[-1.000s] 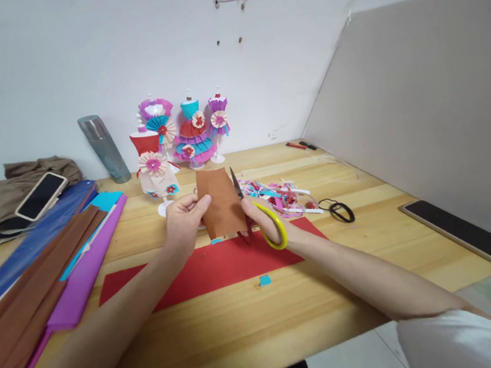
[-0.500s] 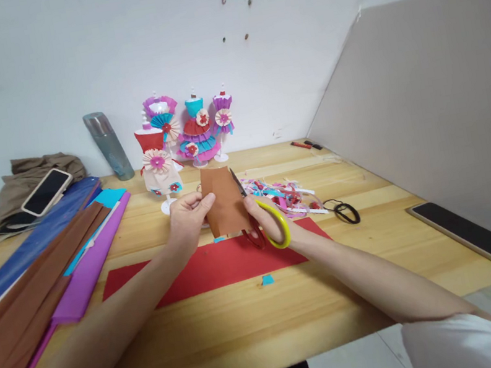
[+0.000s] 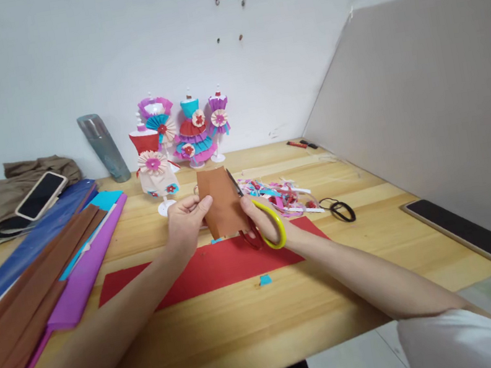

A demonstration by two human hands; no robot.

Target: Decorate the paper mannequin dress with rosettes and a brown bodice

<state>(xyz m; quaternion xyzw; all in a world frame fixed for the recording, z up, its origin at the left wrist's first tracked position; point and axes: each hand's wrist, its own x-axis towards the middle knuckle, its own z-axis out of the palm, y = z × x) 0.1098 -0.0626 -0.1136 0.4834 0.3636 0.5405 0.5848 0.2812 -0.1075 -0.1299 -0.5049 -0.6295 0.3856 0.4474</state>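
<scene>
A brown piece of paper (image 3: 223, 203), which looks folded, is pinched at its left edge by my left hand (image 3: 185, 222). My right hand (image 3: 263, 215) is closed on scissors (image 3: 275, 220) with one yellow and one dark red handle loop. The dark blades lie along the paper's right edge and point away from me; whether they are parted is hard to see. Below both hands, a red sheet of paper (image 3: 195, 274) lies flat on the wooden table (image 3: 198, 349). A small blue scrap (image 3: 265, 280) rests just in front of it.
Several mini dress forms in paper outfits (image 3: 154, 161) stand by the wall, beside a leaning bottle (image 3: 104, 148). Coloured paper sheets (image 3: 47, 267) and a phone (image 3: 41, 196) lie left. Right are a pile of paper strips (image 3: 282, 195), a black cord loop (image 3: 342, 212) and a dark slab (image 3: 470, 231).
The whole view has shifted slightly. Both hands keep their hold on the brown paper and the scissors, with almost no visible movement between them.
</scene>
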